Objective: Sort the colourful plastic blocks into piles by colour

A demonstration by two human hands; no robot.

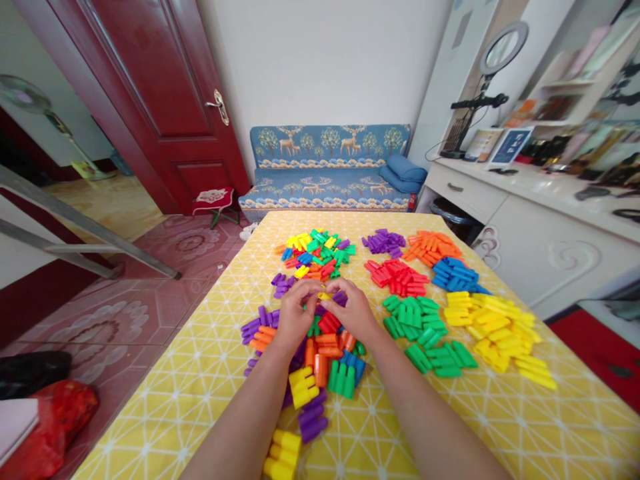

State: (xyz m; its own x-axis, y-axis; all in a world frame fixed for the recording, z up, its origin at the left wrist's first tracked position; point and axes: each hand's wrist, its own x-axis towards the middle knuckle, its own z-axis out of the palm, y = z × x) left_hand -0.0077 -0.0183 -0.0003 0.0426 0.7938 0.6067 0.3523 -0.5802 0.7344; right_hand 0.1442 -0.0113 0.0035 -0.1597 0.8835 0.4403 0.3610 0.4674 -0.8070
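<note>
At far left are one fan [25, 93] and, lower down, one red bag [65, 427] beside one black bag [35, 375]. Next come one door [145, 80], one stool [215, 199] and one sofa [325, 185] with two cushions [406, 168] at its right end.

On the yellow-clothed surface [200, 393] lie two mixed heaps, a far heap [320, 248] and a near heap [327, 340], too jumbled to count fully. Along the near side two yellow blocks [304, 387] and one green block [343, 379] show clearly. The left hand [299, 305] and right hand [353, 310] meet above the near heap, fingers curled, both pinching one small yellow piece [325, 296] at the fingertips.

Rightward are six single-colour heaps: purple [384, 242], red [397, 277], green [415, 320], orange [433, 248], blue [454, 273] and yellow [495, 327]; their pieces overlap.

At far right, a cabinet [575, 247] carries one ring light [523, 37] and one blue-and-white card [510, 145], its print too blurred to read.
</note>
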